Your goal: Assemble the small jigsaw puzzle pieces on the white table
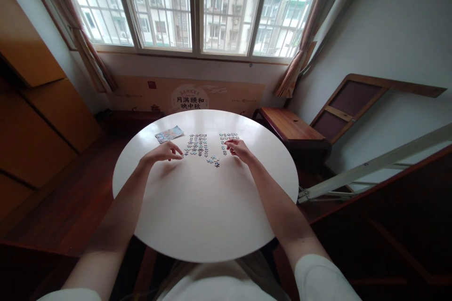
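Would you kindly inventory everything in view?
Small jigsaw pieces: many, multicoloured, tabletop
Rectangular picture sheet: one, bluish, tabletop left
Round table: one, white, centre
Barred glass window: one, pale, top
Fabric curtains: two, pinkish, flanking window
Rectangular printed panel: one, tan, below window
Wooden bench: one, reddish, right
Framed wooden panel: one, brown, right wall
Metal frame: one, pale, right
Wooden cabinet: one, orange, left
Left hand: one, bare, beside pieces
Right hand: one, bare, at right pieces

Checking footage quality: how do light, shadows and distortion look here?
Head view: the window is bright, the buildings outside washed pale; the lower right corner is dark; soft shadows lie on the table beneath the left hand and right hand; wide-angle distortion seems to splay the window's uprights; puzzle pieces show too small for detail.
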Tool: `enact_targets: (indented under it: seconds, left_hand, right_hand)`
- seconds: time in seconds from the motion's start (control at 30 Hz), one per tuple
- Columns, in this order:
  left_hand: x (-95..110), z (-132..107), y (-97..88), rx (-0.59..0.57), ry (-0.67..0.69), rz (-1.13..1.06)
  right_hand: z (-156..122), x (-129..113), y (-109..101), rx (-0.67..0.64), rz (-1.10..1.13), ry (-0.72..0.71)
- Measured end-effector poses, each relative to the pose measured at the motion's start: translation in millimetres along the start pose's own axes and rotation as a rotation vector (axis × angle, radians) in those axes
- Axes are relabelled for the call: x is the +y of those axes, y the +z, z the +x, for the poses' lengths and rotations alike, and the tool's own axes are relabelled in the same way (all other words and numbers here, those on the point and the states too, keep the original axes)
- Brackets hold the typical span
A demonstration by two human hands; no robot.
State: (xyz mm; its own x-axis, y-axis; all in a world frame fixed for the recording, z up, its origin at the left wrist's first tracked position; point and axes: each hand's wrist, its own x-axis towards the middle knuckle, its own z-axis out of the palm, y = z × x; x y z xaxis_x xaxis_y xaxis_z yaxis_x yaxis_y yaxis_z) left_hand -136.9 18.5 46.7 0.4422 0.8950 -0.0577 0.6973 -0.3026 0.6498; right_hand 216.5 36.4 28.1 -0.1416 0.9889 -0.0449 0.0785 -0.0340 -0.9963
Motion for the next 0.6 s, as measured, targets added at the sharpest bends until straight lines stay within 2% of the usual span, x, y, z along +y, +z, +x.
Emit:
enact_targets:
  seconds: [0.23, 0.43, 0.6]
  left_hand:
    - [5, 2, 8.2, -0.055, 0.041, -0.076]
    - [-3, 5, 7.8, 0.019, 0.046, -0.040]
    - [-8, 7, 10.7, -0.005, 0.044, -0.058]
  right_hand:
    - [-2, 0, 3, -0.063, -0.049, -0.019]
    - [-3, -1, 5, -0.101, -0.061, -0.052]
    - [-6, -4, 7, -0.122, -0.078, -0.036]
